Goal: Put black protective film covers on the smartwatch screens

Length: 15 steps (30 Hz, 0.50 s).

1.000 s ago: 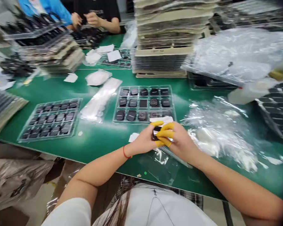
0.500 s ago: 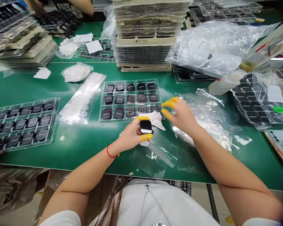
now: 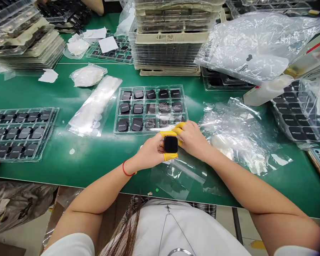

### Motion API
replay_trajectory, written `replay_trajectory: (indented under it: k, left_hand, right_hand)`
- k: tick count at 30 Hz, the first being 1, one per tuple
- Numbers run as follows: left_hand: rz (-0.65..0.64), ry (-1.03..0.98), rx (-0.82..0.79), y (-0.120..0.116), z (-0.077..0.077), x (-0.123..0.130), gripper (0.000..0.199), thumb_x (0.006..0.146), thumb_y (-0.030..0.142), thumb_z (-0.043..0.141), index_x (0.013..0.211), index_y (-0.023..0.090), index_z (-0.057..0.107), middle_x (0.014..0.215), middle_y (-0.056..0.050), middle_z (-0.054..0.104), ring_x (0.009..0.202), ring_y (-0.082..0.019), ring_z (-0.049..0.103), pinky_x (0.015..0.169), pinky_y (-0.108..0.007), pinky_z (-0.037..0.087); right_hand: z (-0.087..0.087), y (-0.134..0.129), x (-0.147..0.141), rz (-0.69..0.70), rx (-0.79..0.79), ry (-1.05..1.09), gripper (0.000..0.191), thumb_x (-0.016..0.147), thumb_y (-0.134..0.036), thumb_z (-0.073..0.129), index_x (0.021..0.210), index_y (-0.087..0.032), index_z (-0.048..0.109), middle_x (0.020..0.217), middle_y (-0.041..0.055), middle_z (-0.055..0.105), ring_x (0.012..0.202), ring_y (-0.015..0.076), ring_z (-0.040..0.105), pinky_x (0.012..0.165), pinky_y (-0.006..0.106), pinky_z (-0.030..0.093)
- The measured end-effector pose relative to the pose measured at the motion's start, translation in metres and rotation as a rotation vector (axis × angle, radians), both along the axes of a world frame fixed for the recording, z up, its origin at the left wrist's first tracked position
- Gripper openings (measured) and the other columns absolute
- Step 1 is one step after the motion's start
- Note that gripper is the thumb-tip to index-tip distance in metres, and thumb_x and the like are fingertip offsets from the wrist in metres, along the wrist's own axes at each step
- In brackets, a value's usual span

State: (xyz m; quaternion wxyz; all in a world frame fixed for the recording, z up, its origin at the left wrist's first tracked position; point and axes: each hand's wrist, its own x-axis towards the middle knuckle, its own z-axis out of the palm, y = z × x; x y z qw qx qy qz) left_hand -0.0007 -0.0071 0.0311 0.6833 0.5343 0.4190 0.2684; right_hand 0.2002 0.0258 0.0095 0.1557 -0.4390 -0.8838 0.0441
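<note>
The left hand (image 3: 152, 150) grips the square black watch body (image 3: 171, 144) by its edges, just below frame centre. The right hand (image 3: 194, 140) curls beside it; its grip cannot be determined. Above, tray (image 3: 132, 133) holds black pieces (image 3: 137, 109) bearing white lettering, illegible at this size.
</note>
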Motion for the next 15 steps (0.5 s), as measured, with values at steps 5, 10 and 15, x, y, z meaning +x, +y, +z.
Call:
replay_trajectory:
  k: [5, 10, 15]
  left_hand:
    - [0.031, -0.007, 0.012, 0.0, 0.002, 0.0, 0.056, 0.072, 0.025, 0.079, 0.122, 0.024, 0.054, 0.087, 0.0, 0.061, 0.077, -0.01, 0.058, 0.072, -0.024, 0.051]
    - [0.068, 0.017, 0.041, 0.001, 0.0, 0.001, 0.057, 0.072, 0.026, 0.078, 0.124, 0.023, 0.053, 0.092, -0.001, 0.062, 0.079, -0.011, 0.06, 0.072, -0.024, 0.052]
    - [0.041, 0.037, 0.134, 0.0, -0.003, 0.0, 0.057, 0.072, 0.023, 0.075, 0.125, 0.022, 0.053, 0.096, -0.002, 0.064, 0.077, -0.01, 0.06, 0.068, -0.022, 0.05]
  right_hand:
    - [-0.014, 0.014, 0.005, -0.07, -0.052, 0.077, 0.016, 0.087, -0.015, 0.054, 0.093, -0.02, 0.069, 0.098, 0.0094, 0.067, 0.093, 0.0256, 0.056, 0.093, 0.045, 0.04]
    - [0.017, -0.001, 0.015, -0.039, -0.067, 0.333, 0.014, 0.093, -0.023, 0.056, 0.089, -0.022, 0.069, 0.095, 0.0054, 0.071, 0.086, 0.0221, 0.06, 0.084, 0.042, 0.044]
    - [0.037, -0.03, -0.005, 0.187, -0.047, 0.415, 0.015, 0.095, -0.025, 0.057, 0.088, -0.025, 0.071, 0.095, 0.0046, 0.068, 0.087, 0.0195, 0.058, 0.082, 0.038, 0.045]
